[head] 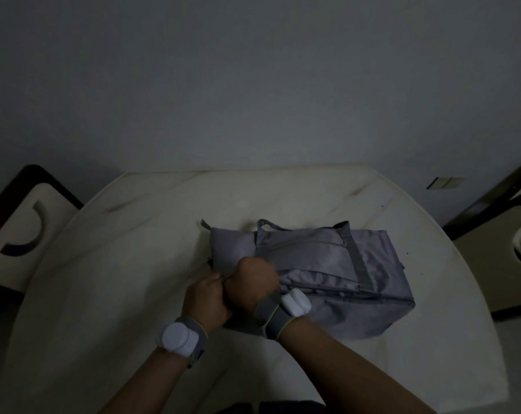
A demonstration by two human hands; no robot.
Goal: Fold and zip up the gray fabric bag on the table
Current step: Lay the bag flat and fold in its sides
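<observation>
The gray fabric bag [328, 270] lies folded on the pale round table [118, 279], right of centre, with its straps and a front zip pocket facing up. A zip line runs along its near side. My left hand [207, 297] and my right hand [251, 282] are pressed together at the bag's near left corner. Both have curled fingers gripping the fabric edge there. The fingertips and whatever they pinch are hidden by the hands. Each wrist wears a gray band with a white device.
A chair [29, 228] stands at the table's left and another chair [498, 249] at its right. A gray wall rises behind the table. A small loose strap end [205, 225] lies at the bag's far left corner.
</observation>
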